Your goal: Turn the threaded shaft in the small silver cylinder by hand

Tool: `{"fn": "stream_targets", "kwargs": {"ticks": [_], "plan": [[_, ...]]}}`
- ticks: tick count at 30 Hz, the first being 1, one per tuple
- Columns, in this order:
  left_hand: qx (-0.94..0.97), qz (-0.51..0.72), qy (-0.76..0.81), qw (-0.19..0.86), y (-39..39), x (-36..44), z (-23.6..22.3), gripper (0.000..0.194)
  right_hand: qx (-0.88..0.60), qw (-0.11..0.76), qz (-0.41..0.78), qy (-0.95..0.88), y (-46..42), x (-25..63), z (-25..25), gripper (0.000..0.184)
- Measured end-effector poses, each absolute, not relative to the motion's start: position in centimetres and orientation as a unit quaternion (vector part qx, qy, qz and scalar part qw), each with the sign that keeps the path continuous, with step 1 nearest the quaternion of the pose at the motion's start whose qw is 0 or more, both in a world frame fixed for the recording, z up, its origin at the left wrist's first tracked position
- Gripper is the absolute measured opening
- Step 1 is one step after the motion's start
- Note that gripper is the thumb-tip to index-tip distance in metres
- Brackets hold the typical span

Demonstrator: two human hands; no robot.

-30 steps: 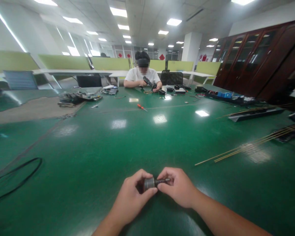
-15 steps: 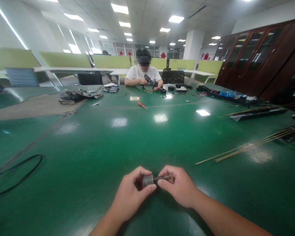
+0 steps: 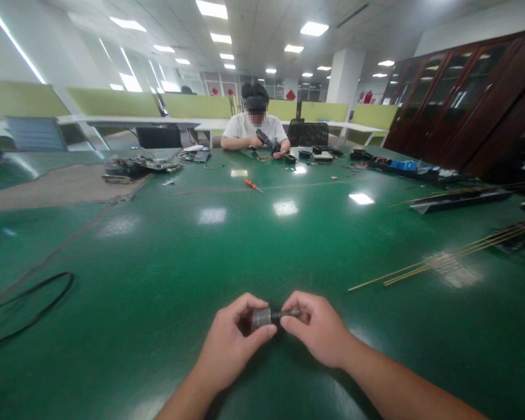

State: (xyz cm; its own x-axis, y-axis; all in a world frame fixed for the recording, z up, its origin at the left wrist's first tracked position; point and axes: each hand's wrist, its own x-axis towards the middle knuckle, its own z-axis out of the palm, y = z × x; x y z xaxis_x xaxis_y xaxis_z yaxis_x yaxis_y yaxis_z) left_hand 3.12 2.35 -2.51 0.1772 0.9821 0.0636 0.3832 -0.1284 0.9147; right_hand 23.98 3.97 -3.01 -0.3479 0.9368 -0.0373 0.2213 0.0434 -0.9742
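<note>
Close to me, low over the green table (image 3: 245,256), is a small grey metal cylinder (image 3: 261,318) with a thin, dark, ridged shaft (image 3: 283,314) sticking out to the right. I cannot make out its exact kind. My left hand (image 3: 233,347) is closed round the cylinder, thumb below and fingers above. The shaft's far end is pinched between the thumb and fingers of my right hand (image 3: 320,329). Part of that end is hidden by the fingers. Cylinder and shaft lie roughly level.
An orange screwdriver (image 3: 252,185) lies mid-table. Thin brass-coloured rods (image 3: 420,269) stretch across the right; a black cable (image 3: 48,312) loops at left. Across the table, a person (image 3: 254,125) handles a dark tool (image 3: 265,139). Electronic parts (image 3: 140,166) sit far left, black boxes (image 3: 305,155) beyond.
The view has shifted very slightly. Both hands keep the same hold on the cylinder and its shaft, with hardly any movement.
</note>
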Motion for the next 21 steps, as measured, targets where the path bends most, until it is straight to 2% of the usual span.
{"fn": "stream_targets", "kwargs": {"ticks": [21], "plan": [[0.629,0.385,0.533,0.415,2.5,3.33,-2.49,0.03,-0.455,0.351,0.521,-0.632,4.03,24.13,-3.07,0.008]]}}
